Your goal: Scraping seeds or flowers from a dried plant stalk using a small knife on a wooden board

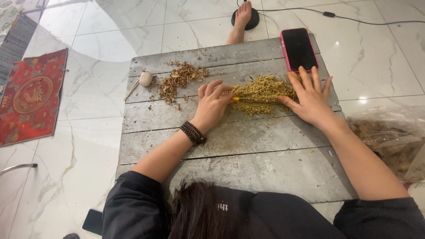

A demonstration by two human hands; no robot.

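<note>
A grey wooden board (230, 146) lies in front of me on the floor. On it is a pile of greenish-yellow dried plant bits (261, 90). My left hand (213, 104) is closed on a thin yellow-handled tool (241, 99) whose tip reaches into the pile. My right hand (310, 95) lies flat with fingers spread on the pile's right side. A second, brown pile of dried scraps (179, 79) sits to the left, apart from both hands.
A round pale bulb with a stem (144, 79) lies at the board's left. A phone in a pink case (299, 48) rests at the far right corner. A clear plastic bag of dried material (389, 137) sits right. A red mat (31, 95) lies left; a foot (241, 20) beyond.
</note>
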